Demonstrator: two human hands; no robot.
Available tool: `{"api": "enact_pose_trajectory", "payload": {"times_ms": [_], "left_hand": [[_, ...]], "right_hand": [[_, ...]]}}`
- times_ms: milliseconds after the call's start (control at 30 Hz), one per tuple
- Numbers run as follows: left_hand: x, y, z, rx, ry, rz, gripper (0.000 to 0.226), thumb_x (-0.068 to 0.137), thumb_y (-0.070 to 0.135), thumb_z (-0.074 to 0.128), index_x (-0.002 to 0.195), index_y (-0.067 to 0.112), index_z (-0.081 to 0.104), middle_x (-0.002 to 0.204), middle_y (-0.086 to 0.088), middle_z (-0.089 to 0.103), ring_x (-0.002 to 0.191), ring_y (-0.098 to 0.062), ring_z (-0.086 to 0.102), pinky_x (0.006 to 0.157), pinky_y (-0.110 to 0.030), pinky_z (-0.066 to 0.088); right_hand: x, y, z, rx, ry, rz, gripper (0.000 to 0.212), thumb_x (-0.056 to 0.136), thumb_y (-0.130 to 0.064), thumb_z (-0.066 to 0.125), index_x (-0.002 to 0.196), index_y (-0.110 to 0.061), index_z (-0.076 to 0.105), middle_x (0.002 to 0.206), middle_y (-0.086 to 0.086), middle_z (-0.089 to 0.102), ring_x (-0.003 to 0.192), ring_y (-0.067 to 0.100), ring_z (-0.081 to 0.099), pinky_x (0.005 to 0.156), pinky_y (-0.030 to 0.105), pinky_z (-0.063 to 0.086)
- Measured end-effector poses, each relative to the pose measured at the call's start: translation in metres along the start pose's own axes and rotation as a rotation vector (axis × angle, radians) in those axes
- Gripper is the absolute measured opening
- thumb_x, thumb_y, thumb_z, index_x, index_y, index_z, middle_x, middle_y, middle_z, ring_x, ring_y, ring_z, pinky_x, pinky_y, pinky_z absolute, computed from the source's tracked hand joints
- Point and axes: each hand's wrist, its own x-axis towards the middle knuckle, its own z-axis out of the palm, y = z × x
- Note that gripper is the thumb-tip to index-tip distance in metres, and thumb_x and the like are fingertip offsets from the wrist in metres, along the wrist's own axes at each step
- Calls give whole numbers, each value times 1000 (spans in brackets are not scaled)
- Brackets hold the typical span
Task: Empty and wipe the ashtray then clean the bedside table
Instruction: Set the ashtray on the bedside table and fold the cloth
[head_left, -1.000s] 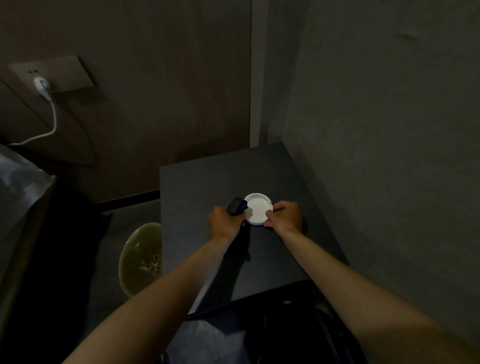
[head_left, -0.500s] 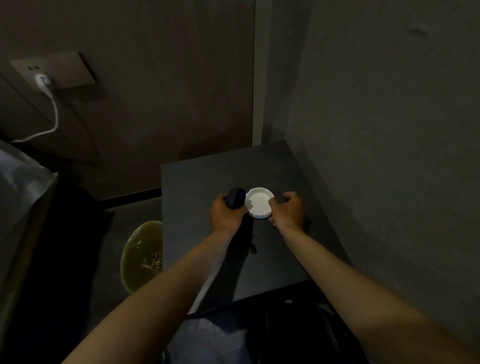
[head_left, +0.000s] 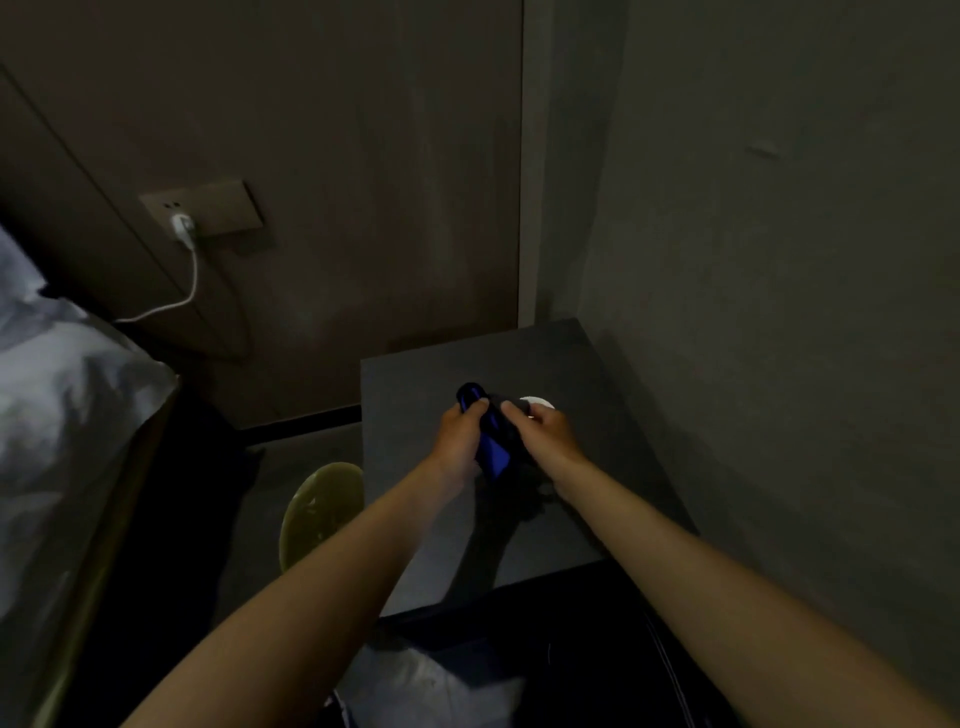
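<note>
Hands (head_left: 506, 434) holding cloth (head_left: 492, 441) hide most of ashtray (head_left: 540, 402).

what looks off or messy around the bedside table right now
Nothing stands out. The white ashtray sits upright on the dark bedside table, mostly hidden behind the blue cloth held by the left hand and right hand. No spill shows.

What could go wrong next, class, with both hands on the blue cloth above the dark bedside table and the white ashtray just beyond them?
1. The right hand nearly hides the ashtray; a sweep of the blue cloth might knock it along the bedside table.
2. The left hand works near the edge above the bin; wiped dirt may miss it and land on the floor.
</note>
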Motion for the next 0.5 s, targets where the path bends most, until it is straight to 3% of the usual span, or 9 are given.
{"api": "enact_pose_trajectory", "payload": {"times_ms": [100, 167, 233, 300, 400, 500], "left_hand": [[-22, 10, -9, -203, -107, -100, 37, 106, 24, 41, 131, 1, 56, 103, -16, 68, 92, -26, 66, 77, -36, 54], [-34, 14, -19, -223, -164, -118, 39, 103, 31, 42, 126, 5, 58, 106, -16, 68, 98, -28, 65, 87, -39, 51], [-44, 17, -28, -138, -212, -95, 50, 95, 47, 54, 126, 8, 62, 113, -15, 71, 107, -29, 66, 97, -42, 51], [-53, 18, -37, -5, -258, -76, 64, 82, 59, 70, 128, 15, 65, 122, -11, 72, 116, -29, 66, 105, -47, 48], [-70, 17, -47, 144, -233, -51, 58, 81, 51, 77, 127, 18, 63, 124, -10, 70, 117, -28, 65, 106, -48, 49], [-85, 16, -56, 140, -207, -90, 44, 90, 34, 68, 129, 16, 59, 116, -8, 70, 108, -26, 66, 94, -41, 54]], "right_hand": [[-10, -6, 0, 15, 9, -68, 19, 94, -27, 68, 107, -14, 70, 105, 8, 74, 96, 21, 71, 88, 37, 59], [-19, -11, 0, -28, 8, -109, 16, 93, -23, 68, 108, -17, 68, 106, 6, 72, 97, 20, 70, 82, 36, 59], [-30, -17, 1, -74, 11, -154, 10, 94, -24, 67, 103, -19, 67, 101, 5, 71, 95, 20, 69, 75, 33, 58], [-43, -22, 1, -101, 14, -211, 9, 95, -24, 65, 99, -16, 67, 96, 5, 72, 92, 21, 70, 77, 36, 59], [-59, -23, 2, -102, -11, -239, 10, 92, -29, 68, 97, -20, 69, 97, 2, 74, 94, 19, 71, 86, 42, 59], [-66, -23, 0, -81, -19, -231, 8, 89, -31, 71, 92, -24, 71, 96, -2, 76, 94, 19, 72, 86, 44, 60]]}}
